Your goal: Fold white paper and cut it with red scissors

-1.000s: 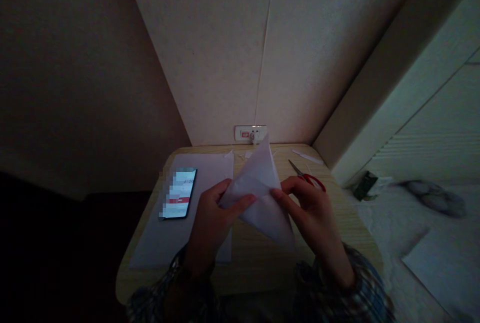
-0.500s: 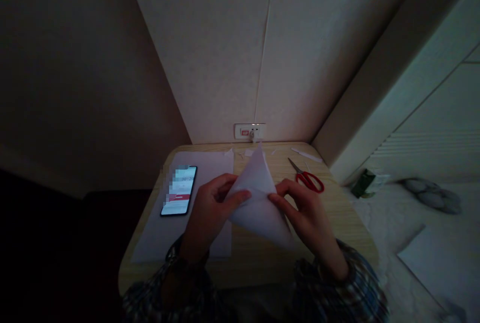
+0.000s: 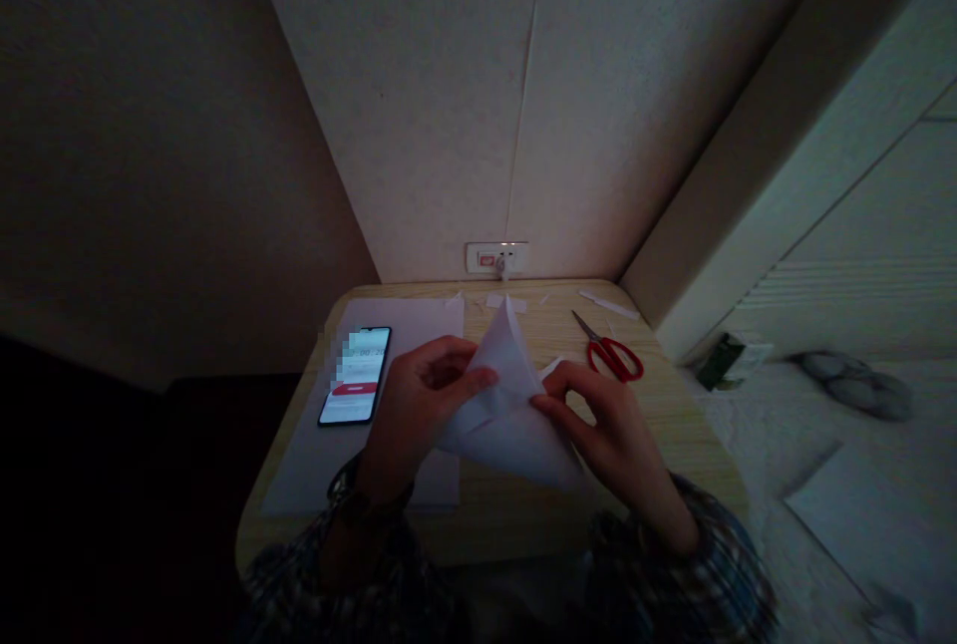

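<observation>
"Dim wall (image 3: pixel 441 126) is standing behind that table (image 3: pixel 692 430); what's being held?"

"Left hand (image 3: pixel 419 400) and right hand (image 3: pixel 607 415) are pinching folded paper (image 3: pixel 508 440) between them; scissors (image 3: pixel 609 355) are lying beyond the right."

the folded sheet (image 3: pixel 512 440) is thin matt paper, smooth between its creases; the flat sheet (image 3: pixel 438 484) is plain matt paper too. the phone (image 3: pixel 355 405) has a smooth, glassy screen. the worktop (image 3: pixel 557 330) shows wood grain. the scissors (image 3: pixel 614 361) pair grey metal blades with red, plastic-looking handles. the sleeves (image 3: pixel 718 564) are checked cloth, the socket plate (image 3: pixel 496 257) smooth plastic.
</observation>
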The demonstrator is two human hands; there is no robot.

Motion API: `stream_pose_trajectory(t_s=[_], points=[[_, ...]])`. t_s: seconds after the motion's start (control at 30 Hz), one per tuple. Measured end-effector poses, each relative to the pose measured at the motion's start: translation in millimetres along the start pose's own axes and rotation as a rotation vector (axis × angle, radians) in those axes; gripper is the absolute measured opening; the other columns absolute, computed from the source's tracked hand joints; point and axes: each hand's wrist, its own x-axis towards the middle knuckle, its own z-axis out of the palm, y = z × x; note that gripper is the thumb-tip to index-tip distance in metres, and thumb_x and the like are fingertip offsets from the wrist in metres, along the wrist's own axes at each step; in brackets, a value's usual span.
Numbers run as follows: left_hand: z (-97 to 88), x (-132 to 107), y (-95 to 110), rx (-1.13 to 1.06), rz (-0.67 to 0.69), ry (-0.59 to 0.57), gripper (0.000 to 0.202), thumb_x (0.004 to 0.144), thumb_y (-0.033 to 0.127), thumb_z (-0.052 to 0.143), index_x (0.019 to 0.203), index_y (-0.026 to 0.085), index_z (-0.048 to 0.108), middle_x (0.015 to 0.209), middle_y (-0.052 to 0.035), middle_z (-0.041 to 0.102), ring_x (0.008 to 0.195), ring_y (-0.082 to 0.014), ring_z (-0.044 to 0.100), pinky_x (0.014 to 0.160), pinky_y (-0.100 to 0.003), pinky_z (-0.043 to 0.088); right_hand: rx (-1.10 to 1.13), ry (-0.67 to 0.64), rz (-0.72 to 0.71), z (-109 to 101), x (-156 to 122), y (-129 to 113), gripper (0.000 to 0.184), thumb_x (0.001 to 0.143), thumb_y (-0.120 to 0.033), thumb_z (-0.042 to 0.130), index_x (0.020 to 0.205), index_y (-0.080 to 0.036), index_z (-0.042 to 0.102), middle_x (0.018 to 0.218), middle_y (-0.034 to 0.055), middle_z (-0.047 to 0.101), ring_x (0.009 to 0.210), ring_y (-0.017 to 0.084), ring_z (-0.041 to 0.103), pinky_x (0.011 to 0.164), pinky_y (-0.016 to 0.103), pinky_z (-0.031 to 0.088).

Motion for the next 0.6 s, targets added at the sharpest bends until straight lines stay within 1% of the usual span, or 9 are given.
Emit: stream_pose_trajectory(t_s=[0.03, 0.07, 0.13, 0.23, 0.3, 0.33, 0.43, 0.5, 0.6], points=[[-0.3, 0.3, -0.2, 0.027, 0.015, 0.022, 0.01, 0.063, 0.024, 0.073, 0.064, 0.018, 0.064, 0.061, 0.0031, 0.067, 0.058, -0.0126, 0.062, 0.053, -0.02, 0.045, 0.003, -0.009, -0.008, 0.8, -0.2, -0.7, 0.019, 0.083, -0.023, 0.058, 0.065, -0.019, 0.054, 0.063, -0.0007, 0.057, 0.06, 0.015, 0.052, 0.056, 0.025, 0.04], [-0.6, 0.6, -0.9, 0.05, 0.037, 0.048, 0.013, 0.065, 0.025, 0.071, 0.059, 0.018, 0.062, 0.057, 0.004, 0.064, 0.055, -0.0115, 0.059, 0.051, -0.019, 0.043, 0.004, -0.018, -0.016, 1.6, -0.3, -1.3, 0.019, 0.083, -0.023, 0.058, 0.065, -0.019, 0.053, 0.063, -0.0008, 0.057, 0.06, 0.014, 0.052, 0.056, 0.024, 0.04], [-0.8, 1.3, -3.2, 0.063, 0.076, 0.09, 0.017, 0.069, 0.026, 0.068, 0.056, 0.018, 0.06, 0.054, 0.0045, 0.062, 0.054, -0.0105, 0.057, 0.049, -0.018, 0.041, -0.004, -0.025, -0.036, 3.1, -0.6, -2.0, 0.019, 0.084, -0.022, 0.057, 0.066, -0.019, 0.053, 0.064, -0.001, 0.057, 0.06, 0.014, 0.052, 0.056, 0.024, 0.039], [-0.2, 2.6, -4.9, -0.019, 0.088, 0.093, 0.006, 0.067, 0.021, 0.07, 0.068, 0.018, 0.065, 0.066, 0.0028, 0.068, 0.063, -0.0116, 0.062, 0.057, -0.019, 0.046, -0.026, -0.027, -0.049, 5.1, -1.4, -0.9, 0.019, 0.085, -0.021, 0.057, 0.066, -0.019, 0.052, 0.064, -0.001, 0.055, 0.06, 0.013, 0.051, 0.056, 0.024, 0.039], [0.6, 3.5, -3.5, -0.068, 0.078, 0.08, 0.016, 0.063, 0.018, 0.072, 0.078, 0.019, 0.067, 0.073, 0.0016, 0.07, 0.069, -0.0128, 0.064, 0.063, -0.02, 0.048, -0.029, -0.032, -0.046, 6.2, -2.2, 0.6, 0.019, 0.085, -0.021, 0.056, 0.066, -0.019, 0.052, 0.064, -0.0007, 0.056, 0.06, 0.013, 0.05, 0.056, 0.024, 0.039], [0.9, 3.9, -2.5, -0.072, 0.076, 0.077, 0.018, 0.062, 0.018, 0.073, 0.08, 0.018, 0.067, 0.073, 0.0015, 0.07, 0.068, -0.0129, 0.063, 0.063, -0.021, 0.048, -0.028, -0.039, -0.044, 6.7, -2.7, 1.2, 0.019, 0.085, -0.021, 0.056, 0.067, -0.019, 0.053, 0.064, -0.0005, 0.056, 0.06, 0.014, 0.05, 0.056, 0.024, 0.039], [0.9, 5.3, -0.3, -0.025, 0.11, 0.087, 0.008, 0.065, 0.021, 0.071, 0.069, 0.018, 0.065, 0.063, 0.0033, 0.065, 0.06, -0.0112, 0.059, 0.056, -0.02, 0.046, -0.024, -0.061, -0.043, 7.8, -4.0, 1.8, 0.019, 0.086, -0.023, 0.056, 0.068, -0.019, 0.054, 0.065, -0.0001, 0.057, 0.061, 0.013, 0.051, 0.056, 0.024, 0.04], [0.7, 6.5, -0.3, -0.001, 0.16, 0.11, 0.011, 0.068, 0.023, 0.069, 0.062, 0.018, 0.062, 0.059, 0.0042, 0.062, 0.057, -0.0105, 0.057, 0.053, -0.019, 0.044, -0.028, -0.064, -0.047, 7.9, -4.4, 1.4, 0.019, 0.086, -0.024, 0.055, 0.068, -0.019, 0.054, 0.065, -0.0002, 0.057, 0.061, 0.013, 0.051, 0.056, 0.024, 0.039], [1.0, 8.3, -1.2, -0.031, 0.218, 0.156, 0.008, 0.067, 0.02, 0.07, 0.064, 0.019, 0.063, 0.064, 0.0041, 0.064, 0.063, -0.0114, 0.059, 0.06, -0.02, 0.047, -0.043, -0.061, -0.054, 7.8, -4.7, 1.0, 0.02, 0.086, -0.024, 0.055, 0.067, -0.019, 0.053, 0.064, -0.0004, 0.056, 0.06, 0.014, 0.05, 0.055, 0.024, 0.039]])
